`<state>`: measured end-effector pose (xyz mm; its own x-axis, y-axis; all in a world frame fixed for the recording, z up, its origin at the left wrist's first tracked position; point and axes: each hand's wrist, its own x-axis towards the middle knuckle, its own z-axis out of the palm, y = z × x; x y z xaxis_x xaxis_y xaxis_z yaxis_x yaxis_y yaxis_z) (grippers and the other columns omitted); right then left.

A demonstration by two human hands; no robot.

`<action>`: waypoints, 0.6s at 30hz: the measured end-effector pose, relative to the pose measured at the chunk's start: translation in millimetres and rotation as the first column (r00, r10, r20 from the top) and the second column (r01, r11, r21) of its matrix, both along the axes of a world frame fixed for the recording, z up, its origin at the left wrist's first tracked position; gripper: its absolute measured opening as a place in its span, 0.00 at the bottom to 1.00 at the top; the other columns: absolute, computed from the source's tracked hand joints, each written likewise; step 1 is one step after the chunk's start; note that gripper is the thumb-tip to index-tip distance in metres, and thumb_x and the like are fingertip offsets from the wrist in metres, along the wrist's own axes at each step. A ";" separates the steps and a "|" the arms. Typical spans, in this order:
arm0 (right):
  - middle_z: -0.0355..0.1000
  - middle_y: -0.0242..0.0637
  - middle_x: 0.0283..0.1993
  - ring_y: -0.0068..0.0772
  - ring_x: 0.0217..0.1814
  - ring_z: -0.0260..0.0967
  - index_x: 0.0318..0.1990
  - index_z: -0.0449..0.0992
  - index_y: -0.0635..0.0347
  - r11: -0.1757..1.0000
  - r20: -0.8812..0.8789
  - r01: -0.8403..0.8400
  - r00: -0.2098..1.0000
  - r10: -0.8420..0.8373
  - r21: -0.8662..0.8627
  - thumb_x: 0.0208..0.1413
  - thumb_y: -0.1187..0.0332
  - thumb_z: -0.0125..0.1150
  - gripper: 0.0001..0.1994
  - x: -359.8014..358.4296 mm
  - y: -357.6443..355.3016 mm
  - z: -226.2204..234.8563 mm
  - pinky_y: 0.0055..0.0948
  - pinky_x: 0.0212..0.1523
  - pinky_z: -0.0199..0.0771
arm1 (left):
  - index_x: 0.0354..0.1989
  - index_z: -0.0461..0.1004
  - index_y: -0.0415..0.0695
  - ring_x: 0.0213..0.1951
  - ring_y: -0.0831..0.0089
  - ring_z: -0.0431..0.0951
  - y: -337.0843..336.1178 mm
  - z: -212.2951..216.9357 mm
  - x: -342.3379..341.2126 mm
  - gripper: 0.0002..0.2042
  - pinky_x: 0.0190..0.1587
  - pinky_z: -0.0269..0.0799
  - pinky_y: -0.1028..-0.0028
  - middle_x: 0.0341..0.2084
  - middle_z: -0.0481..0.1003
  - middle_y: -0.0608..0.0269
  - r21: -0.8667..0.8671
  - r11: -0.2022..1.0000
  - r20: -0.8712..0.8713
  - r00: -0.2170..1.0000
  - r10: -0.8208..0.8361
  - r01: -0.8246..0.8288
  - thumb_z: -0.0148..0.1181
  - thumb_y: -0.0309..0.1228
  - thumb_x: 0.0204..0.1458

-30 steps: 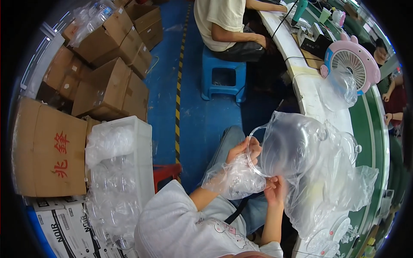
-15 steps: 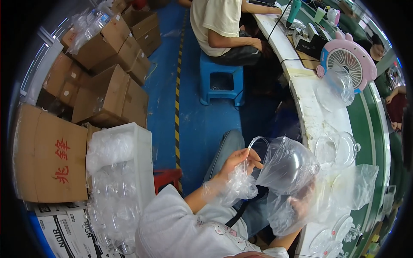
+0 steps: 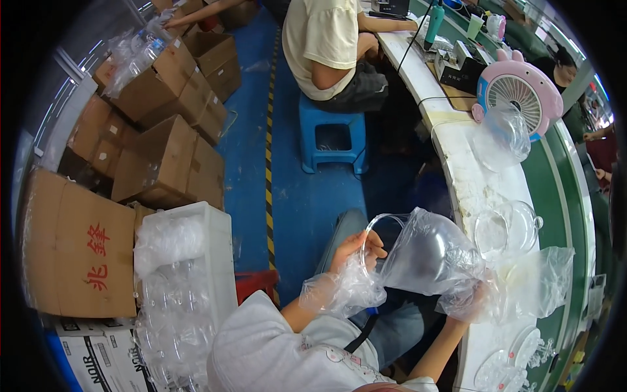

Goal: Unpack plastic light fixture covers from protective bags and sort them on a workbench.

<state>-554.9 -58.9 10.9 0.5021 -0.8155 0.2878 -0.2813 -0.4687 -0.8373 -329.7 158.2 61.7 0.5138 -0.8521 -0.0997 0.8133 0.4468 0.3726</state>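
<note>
Beside the white table (image 3: 455, 160), the left hand (image 3: 354, 250) grips a clear round plastic dome (image 3: 431, 255), only partly inside transparent film (image 3: 452, 304) (right hand (image 3: 480, 302): grip unclear).

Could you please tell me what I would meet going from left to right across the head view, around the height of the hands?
Brown cardboard box, white bin, red stool, left hand, bagged clear dome, clear round lid, green belt.

We see a pale grey short-sleeved shirt (image 3: 274, 346) with a pinkish cartoon print (image 3: 349, 359), grey-blue trousers (image 3: 400, 338) and a narrow black strap (image 3: 360, 332).
</note>
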 end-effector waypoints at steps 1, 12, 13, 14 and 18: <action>0.61 0.44 0.50 0.37 0.49 0.62 0.54 0.57 0.61 1.000 0.005 -0.007 1.000 0.007 0.003 0.52 0.60 0.44 0.23 11.1 7.1 15.0 0.33 0.49 0.63 | 0.31 0.67 0.39 0.09 0.85 0.57 1.4 -1.3 1.0 0.15 0.11 0.52 0.85 0.24 0.74 0.54 0.003 1.000 0.005 1.000 0.007 -0.007 0.41 0.39 0.54; 0.51 0.49 0.58 0.48 0.57 0.53 0.57 0.52 0.61 0.627 0.850 -0.655 0.526 -0.022 0.422 0.47 0.52 0.42 0.31 10.2 27.3 105.3 0.43 0.58 0.48 | 0.30 0.69 0.40 0.12 0.86 0.59 9.6 -3.4 11.2 0.15 0.15 0.53 0.85 0.24 0.75 0.55 -0.004 1.000 0.123 0.992 0.010 -0.010 0.43 0.40 0.53; 0.53 0.48 0.57 0.44 0.57 0.53 0.56 0.53 0.61 0.650 0.720 -0.587 0.689 0.087 0.483 0.47 0.50 0.42 0.32 11.6 27.4 108.1 0.40 0.58 0.48 | 0.30 0.69 0.40 0.12 0.86 0.59 8.8 -1.3 10.2 0.15 0.15 0.53 0.85 0.24 0.75 0.55 -0.005 1.000 0.123 0.992 0.008 -0.008 0.43 0.40 0.53; 0.55 0.46 0.56 0.40 0.56 0.53 0.56 0.54 0.61 0.683 0.547 -0.508 0.816 0.186 0.526 0.47 0.48 0.42 0.33 14.1 28.0 112.2 0.37 0.59 0.48 | 0.30 0.68 0.38 0.12 0.84 0.60 7.9 2.4 8.1 0.15 0.15 0.54 0.85 0.23 0.74 0.53 0.024 1.000 0.149 0.989 0.005 -0.009 0.43 0.40 0.53; 0.64 0.38 0.44 0.28 0.45 0.59 0.47 0.65 0.67 0.855 0.221 -0.441 0.894 0.391 0.274 0.46 0.57 0.52 0.25 40.6 52.1 143.5 0.24 0.47 0.55 | 0.29 0.69 0.38 0.14 0.83 0.61 6.1 7.9 3.2 0.17 0.18 0.54 0.85 0.22 0.74 0.52 0.139 0.990 0.348 0.936 -0.052 0.003 0.43 0.41 0.52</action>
<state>-514.3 -6.8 154.4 0.7850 -0.5992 0.1574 0.0243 -0.2240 -0.9743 -326.5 164.3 69.6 0.5130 -0.8578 -0.0320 0.6317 0.3521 0.6906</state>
